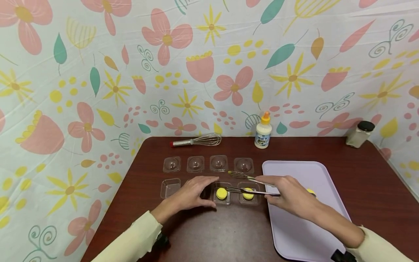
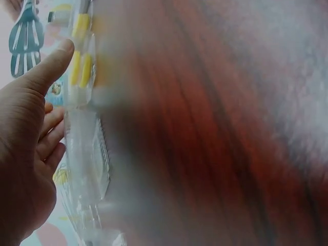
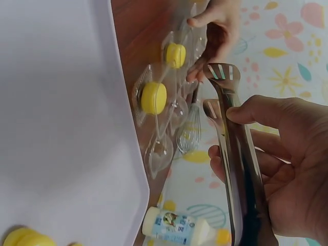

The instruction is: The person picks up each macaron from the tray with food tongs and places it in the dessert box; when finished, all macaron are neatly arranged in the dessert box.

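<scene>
My right hand (image 1: 292, 196) grips metal slotted tongs (image 3: 233, 133), whose arms stand apart with nothing between their tips. In the head view the tongs overlap two clear plastic boxes, each with a yellow macaron (image 1: 221, 194) in it; the second macaron (image 1: 247, 197) is partly covered by the lower arm. Beside the left one of these boxes (image 1: 223, 203), my left hand (image 1: 191, 193) is spread, thumb and fingers apart, its fingertips near the box's edge. To its left sits a third, vacant box (image 1: 170, 188).
Several clear domed lids (image 1: 195, 164) form a row behind the boxes. A whisk (image 1: 203, 141), a white bottle with an orange tip (image 1: 263, 133) and a black-lidded jar (image 1: 360, 134) stand or lie farther back. On the right, a lilac tray (image 1: 298, 233) carries more macarons (image 3: 28, 238).
</scene>
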Demonstrator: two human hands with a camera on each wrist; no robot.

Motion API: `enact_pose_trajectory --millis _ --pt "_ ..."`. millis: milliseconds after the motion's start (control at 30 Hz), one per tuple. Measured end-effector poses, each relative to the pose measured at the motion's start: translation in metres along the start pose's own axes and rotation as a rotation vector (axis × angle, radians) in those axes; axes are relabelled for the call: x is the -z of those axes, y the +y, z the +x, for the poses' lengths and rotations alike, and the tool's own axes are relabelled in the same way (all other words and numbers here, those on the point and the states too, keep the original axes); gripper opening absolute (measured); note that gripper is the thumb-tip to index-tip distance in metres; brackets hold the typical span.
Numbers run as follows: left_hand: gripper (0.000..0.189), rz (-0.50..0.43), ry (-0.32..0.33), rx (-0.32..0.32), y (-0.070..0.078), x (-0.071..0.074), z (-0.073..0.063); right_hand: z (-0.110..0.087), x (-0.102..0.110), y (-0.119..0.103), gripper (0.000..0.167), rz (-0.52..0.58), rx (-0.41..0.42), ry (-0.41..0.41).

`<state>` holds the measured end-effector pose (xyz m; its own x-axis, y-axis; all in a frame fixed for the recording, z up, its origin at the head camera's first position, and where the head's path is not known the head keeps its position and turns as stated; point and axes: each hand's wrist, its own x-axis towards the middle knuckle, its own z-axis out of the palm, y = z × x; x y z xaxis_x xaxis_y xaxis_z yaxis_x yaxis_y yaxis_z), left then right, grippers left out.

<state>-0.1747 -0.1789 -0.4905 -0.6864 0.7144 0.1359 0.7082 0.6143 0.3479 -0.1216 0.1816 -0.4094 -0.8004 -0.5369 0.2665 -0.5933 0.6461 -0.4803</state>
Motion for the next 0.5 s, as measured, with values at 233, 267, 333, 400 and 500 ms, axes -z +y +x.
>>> enact_pose_trajectory --millis 233,267,333,400,500 --pt "0.095 0.002 0.015 0.011 -0.009 0.012 -0.007 -0.018 0.013 0.005 0.06 0.028 -0.052 0.042" --pt "0.095 0.003 0.017 0.013 -0.011 0.015 -0.008 -0.021 0.015 0.007 0.061 0.028 -0.055 0.053" --pt "0.096 -0.002 0.022 0.026 -0.014 0.02 -0.011 -0.027 0.02 0.01 0.063 0.027 -0.055 0.081" --pt "0.097 -0.007 0.034 0.04 -0.018 0.025 -0.014 -0.032 0.025 0.015 0.064 0.013 -0.052 0.108" --pt "0.098 -0.019 0.031 0.068 -0.024 0.031 -0.021 -0.041 0.033 0.022 0.065 -0.029 -0.059 0.136"
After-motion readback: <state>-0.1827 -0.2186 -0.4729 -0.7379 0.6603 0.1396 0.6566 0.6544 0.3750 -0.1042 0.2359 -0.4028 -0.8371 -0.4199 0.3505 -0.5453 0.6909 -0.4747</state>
